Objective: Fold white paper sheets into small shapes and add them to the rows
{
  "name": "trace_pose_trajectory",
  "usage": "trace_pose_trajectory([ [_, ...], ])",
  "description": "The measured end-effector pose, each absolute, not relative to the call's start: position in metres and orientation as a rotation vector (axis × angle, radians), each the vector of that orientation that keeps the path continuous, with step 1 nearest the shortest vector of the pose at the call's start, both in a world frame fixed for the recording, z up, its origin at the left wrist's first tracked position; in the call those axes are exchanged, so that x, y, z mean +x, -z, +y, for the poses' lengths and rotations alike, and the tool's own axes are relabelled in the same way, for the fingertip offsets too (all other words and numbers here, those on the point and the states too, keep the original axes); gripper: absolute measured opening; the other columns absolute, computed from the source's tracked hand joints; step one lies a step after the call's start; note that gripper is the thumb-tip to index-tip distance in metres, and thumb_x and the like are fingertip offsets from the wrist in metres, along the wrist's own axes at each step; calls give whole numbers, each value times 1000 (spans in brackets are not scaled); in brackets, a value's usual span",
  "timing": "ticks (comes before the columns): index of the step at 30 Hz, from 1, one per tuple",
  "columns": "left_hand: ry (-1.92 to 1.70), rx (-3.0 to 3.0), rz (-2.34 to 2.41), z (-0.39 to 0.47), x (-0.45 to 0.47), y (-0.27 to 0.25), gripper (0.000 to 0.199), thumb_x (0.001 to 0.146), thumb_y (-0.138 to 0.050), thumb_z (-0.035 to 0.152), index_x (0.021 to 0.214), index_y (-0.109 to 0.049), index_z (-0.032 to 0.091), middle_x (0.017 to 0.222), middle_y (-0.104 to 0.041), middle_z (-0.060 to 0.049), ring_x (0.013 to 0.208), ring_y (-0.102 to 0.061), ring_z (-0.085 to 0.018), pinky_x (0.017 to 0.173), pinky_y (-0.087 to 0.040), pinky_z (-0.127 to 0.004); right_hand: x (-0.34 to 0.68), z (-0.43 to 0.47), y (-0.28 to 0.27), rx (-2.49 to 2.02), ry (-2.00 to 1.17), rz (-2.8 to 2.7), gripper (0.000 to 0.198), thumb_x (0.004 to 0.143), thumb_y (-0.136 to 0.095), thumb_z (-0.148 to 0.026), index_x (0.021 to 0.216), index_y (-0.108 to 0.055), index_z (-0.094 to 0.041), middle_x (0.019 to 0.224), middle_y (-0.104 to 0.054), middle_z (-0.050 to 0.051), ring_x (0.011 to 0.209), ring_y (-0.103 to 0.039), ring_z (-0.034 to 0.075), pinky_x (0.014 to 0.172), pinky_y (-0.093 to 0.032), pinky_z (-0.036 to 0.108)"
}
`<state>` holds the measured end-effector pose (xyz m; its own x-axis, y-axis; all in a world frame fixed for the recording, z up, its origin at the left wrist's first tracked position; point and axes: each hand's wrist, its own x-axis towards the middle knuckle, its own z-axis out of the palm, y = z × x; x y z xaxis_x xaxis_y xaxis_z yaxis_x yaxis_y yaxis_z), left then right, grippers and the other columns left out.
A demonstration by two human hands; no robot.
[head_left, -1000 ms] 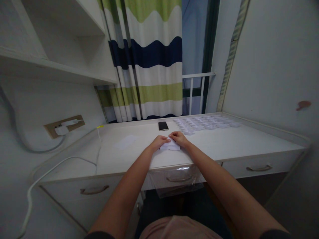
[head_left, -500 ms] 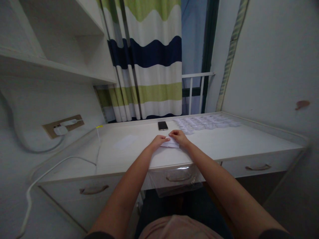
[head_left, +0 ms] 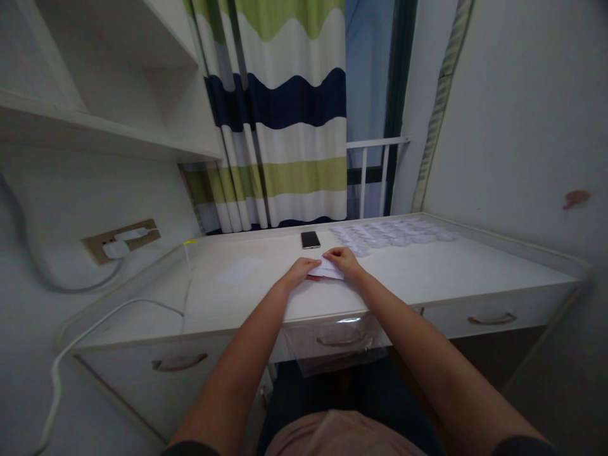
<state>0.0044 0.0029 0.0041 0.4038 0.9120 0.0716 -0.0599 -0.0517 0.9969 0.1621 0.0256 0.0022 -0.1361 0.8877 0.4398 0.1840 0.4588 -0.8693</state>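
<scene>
Between my two hands, low over the white desk, is a folded white paper (head_left: 327, 269). A strip of red shows along its lower left edge. My left hand (head_left: 300, 272) grips the paper's left side, thumb on top. At the upper right, my right hand (head_left: 342, 258) pinches the paper's edge between thumb and fingers. What lies under the paper is hidden. A black phone (head_left: 310, 240) rests on the desk just beyond my hands.
Several small whitish translucent packets (head_left: 394, 234) lie in rows at the desk's back right. Thin white sheets (head_left: 241, 270) lie on the left. A white cable (head_left: 142, 300) crosses the desk's left end. Clear plastic (head_left: 332, 348) hangs over the front drawer.
The red strip has come into view at the paper's lower left edge. The paper has tilted slightly and shifted a little to the right; both hands keep hold of it.
</scene>
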Motion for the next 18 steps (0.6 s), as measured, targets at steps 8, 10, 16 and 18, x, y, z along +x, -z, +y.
trace_pose_trajectory([
  [8,-964,1353,839,4,4,-5,27,71,-63,35,71,-62,8,69,-66,-8,61,-61,-14,60,-50,-26,165,28,-2,-972,-756,-1602,34,59,-60,-46,57,-62,-12,49,-53,0,49,-41,10,45,-27,23],
  [10,-960,1346,834,2,4,-6,27,73,-60,35,72,-62,8,68,-66,-9,60,-62,-15,59,-50,-26,166,29,-2,-970,-754,-1597,33,59,-60,-46,56,-62,-13,48,-52,0,48,-41,10,45,-28,23],
  [16,-954,1323,864,0,4,-8,34,76,-55,41,79,-61,8,66,-66,-10,58,-62,-16,57,-49,-27,167,27,-2,-968,-771,-1578,33,60,-61,-45,55,-60,-13,48,-51,0,47,-40,9,44,-27,23],
  [18,-939,1337,893,0,5,-8,37,76,-54,44,77,-61,7,63,-65,-11,56,-62,-16,56,-49,-27,167,27,-3,-970,-770,-1573,32,60,-61,-45,56,-61,-12,49,-52,0,47,-41,10,45,-28,23],
])
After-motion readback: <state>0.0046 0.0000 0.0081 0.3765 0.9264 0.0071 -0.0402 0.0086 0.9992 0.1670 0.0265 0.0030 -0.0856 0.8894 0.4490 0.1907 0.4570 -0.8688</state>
